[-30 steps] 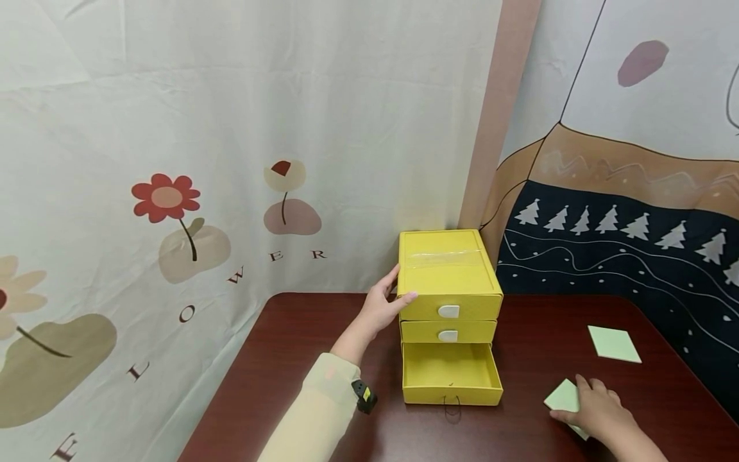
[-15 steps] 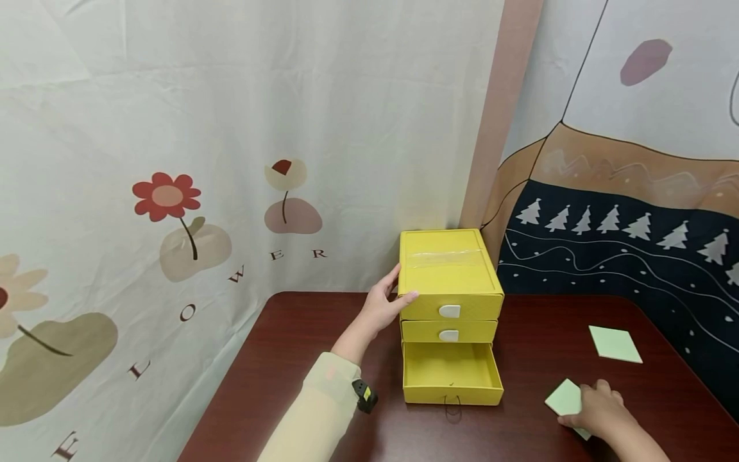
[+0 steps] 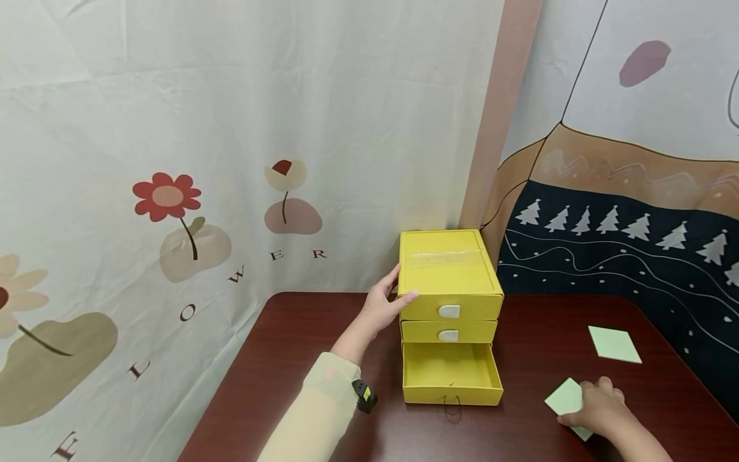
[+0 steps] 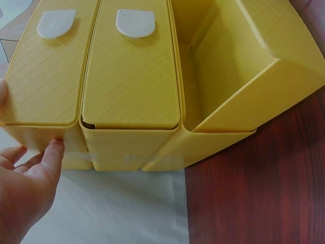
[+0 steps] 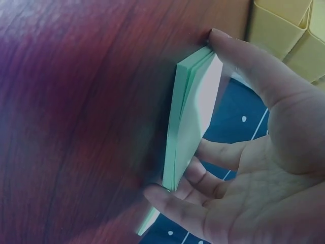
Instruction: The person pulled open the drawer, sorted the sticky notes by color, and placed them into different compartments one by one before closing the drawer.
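A small yellow drawer box (image 3: 441,276) stands on the dark red table, its bottom drawer (image 3: 424,393) pulled out and bare inside. My left hand (image 3: 378,313) rests against the box's upper left side, thumb by the top front edge. In the left wrist view, mostly straight fingertips (image 4: 55,147) touch the side wall. My right hand (image 3: 603,410) grips a pad of light green sticky notes (image 3: 564,398) at the table's right. The right wrist view shows thumb and fingers at opposite edges of the pad (image 5: 195,112), its sheets slightly parted.
Another light green pad (image 3: 614,344) lies farther back on the right. The two upper drawers with white tabs (image 3: 449,311) are closed. A thin dark loop (image 3: 453,408) hangs at the bottom drawer's front. Printed curtains (image 3: 346,128) hang behind the table.
My right hand has shifted slightly rightward on the green sticky-note pad, its thumb drawing back a little. The pad stays nearly in place. My left hand and the drawer box are unchanged.
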{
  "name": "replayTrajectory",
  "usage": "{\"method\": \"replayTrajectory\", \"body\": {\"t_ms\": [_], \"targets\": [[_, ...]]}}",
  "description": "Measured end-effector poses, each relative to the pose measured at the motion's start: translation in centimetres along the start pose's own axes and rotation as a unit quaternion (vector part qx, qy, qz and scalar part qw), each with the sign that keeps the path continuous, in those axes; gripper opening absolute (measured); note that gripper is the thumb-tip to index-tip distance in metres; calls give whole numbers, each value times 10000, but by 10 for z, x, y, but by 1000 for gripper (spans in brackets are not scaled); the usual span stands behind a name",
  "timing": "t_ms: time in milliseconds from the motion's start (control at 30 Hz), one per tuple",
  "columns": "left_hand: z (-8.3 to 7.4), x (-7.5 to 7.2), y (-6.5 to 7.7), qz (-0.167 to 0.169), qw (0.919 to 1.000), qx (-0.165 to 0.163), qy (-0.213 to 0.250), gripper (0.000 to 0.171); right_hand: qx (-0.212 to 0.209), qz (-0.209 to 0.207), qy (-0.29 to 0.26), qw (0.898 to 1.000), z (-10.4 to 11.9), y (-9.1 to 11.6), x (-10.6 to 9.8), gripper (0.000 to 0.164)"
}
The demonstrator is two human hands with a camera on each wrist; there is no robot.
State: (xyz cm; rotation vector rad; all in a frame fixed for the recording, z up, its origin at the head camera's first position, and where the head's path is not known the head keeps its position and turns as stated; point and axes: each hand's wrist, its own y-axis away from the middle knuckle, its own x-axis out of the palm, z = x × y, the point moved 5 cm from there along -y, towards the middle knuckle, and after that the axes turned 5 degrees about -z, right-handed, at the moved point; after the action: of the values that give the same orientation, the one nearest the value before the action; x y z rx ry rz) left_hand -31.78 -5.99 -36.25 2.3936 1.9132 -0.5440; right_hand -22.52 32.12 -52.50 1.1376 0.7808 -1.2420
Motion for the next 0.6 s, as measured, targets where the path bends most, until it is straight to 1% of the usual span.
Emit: {"method": "replayTrajectory", "body": {"t_ms": [200,367,467,600], "targets": [[0,0,-1,13,9999,39,101,75,29,-118,-115,9999,2,1,-2,111],[1,0,-1,4,9999,45,94,75,-73,-249,-66,9996,3,0,-4,111],[0,0,-1,-6,10000,35,67,75,-108,-259,-41,9996,3,-1,-4,112],[0,0,-1,-6,10000,23,60,75,-10,-244,-75,9997,3,-2,-4,115]]}}
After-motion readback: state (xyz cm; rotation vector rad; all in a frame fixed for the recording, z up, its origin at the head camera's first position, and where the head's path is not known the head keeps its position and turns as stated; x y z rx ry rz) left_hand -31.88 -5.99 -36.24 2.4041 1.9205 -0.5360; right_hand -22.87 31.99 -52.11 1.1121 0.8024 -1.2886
